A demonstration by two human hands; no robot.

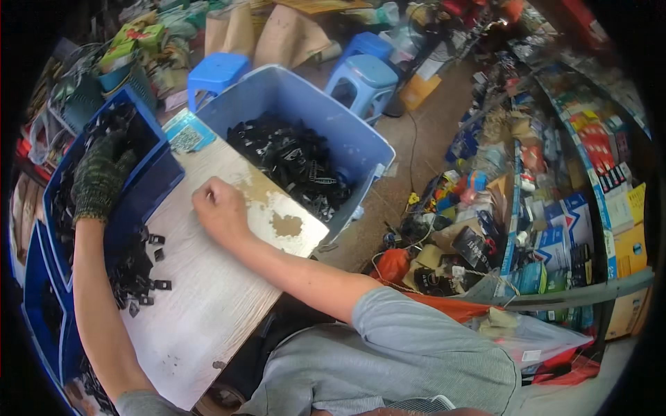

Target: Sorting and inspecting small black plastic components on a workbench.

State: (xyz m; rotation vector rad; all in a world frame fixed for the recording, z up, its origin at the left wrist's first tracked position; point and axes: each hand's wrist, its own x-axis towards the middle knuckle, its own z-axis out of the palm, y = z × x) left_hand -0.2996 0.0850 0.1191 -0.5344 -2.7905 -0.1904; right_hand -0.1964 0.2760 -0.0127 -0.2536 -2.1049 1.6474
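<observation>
My left hand (103,175), in a dark patterned knit glove, reaches into a blue bin (154,182) of small black parts (114,123). Its thumb stands off from the fingers, which look loosely spread over the parts; the fingertips are partly hidden. My bare right hand (220,208) is closed above the worn white tabletop (187,277). Whatever its curled fingers hold, if anything, is too small to make out. Loose black clip-like parts (132,270) lie heaped on the tabletop beside the bin, several of them scattered singly.
Beyond the tabletop stands a large blue tub (243,93) partly filled with black pieces (291,156). Blue stools (216,71) are behind it. Another blue bin (35,312) sits at the lower left. Shelves with packaged goods (555,229) and piled items crowd the right.
</observation>
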